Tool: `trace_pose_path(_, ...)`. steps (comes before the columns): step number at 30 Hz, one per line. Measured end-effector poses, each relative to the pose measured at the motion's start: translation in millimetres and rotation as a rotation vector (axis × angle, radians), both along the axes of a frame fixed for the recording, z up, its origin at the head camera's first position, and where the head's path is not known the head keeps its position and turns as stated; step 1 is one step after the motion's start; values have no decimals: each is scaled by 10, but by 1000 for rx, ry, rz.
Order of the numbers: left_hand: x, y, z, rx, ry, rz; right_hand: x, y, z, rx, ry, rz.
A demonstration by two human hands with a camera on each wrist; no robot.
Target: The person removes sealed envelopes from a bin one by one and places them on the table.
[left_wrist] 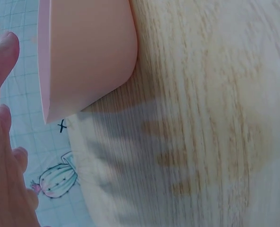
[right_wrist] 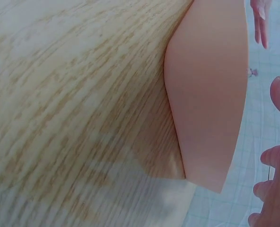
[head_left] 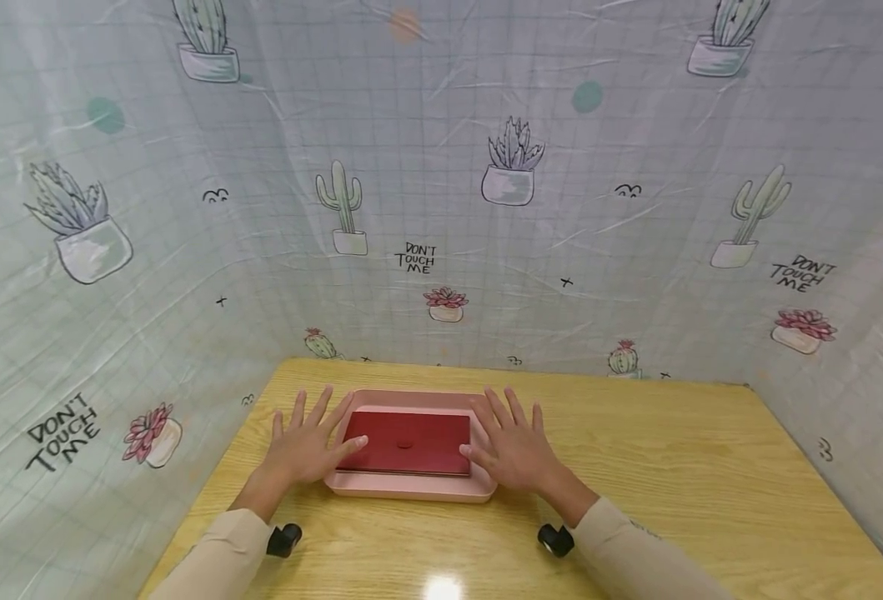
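Observation:
A shallow pink tray (head_left: 411,487) sits on the wooden table in the head view. Inside it lies a flat, dark red rectangular item (head_left: 411,429) with a small oval mark near its middle; it looks like a folder or slim box, but I cannot tell which. My left hand (head_left: 306,450) is spread over the tray's left side, fingers straight and thumb pointing inward. Over the right side, my right hand (head_left: 514,450) is spread likewise. Both wrist views show the hands above the table, apart from the tray's outer wall (left_wrist: 92,47), and neither holds anything.
The light wooden table (head_left: 636,467) extends to the right of the tray. A sheet (head_left: 441,167) printed with cacti hangs behind the table and along both sides. Small black devices (head_left: 284,541) show beneath each wrist. Shadows of fingers fall on the wood in the left wrist view.

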State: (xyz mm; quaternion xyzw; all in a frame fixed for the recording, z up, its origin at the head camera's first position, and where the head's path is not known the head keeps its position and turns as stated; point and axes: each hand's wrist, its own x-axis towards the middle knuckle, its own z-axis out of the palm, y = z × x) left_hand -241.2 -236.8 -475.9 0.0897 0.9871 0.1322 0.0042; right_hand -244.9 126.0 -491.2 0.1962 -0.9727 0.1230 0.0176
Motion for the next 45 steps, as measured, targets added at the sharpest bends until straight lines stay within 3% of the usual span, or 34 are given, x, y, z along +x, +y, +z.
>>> trace_pose_path(9, -22, -26, -124, -26, 24, -5, 21, 7, -32, 21, 14, -5)
trace_pose_path(18, -27, -19, -163, -10, 37, -14, 22, -1, -46, 9, 9, 0)
trace_pose_path(27, -13, -41, -185, 2, 1, -28, 31, -11, -81, -3, -13, 10)
trace_pose_path(33, -30, -54, -188, 52, -47, -36, 17, 2, -102, -44, -52, 21)
trace_pose_path(39, -85, -52, -187, 165, -69, -52, -23, 9, -80, -105, -63, 14)
trace_pose_path(45, -75, -78, -200, 275, -145, -90, -35, 17, -100, -185, -119, 39)
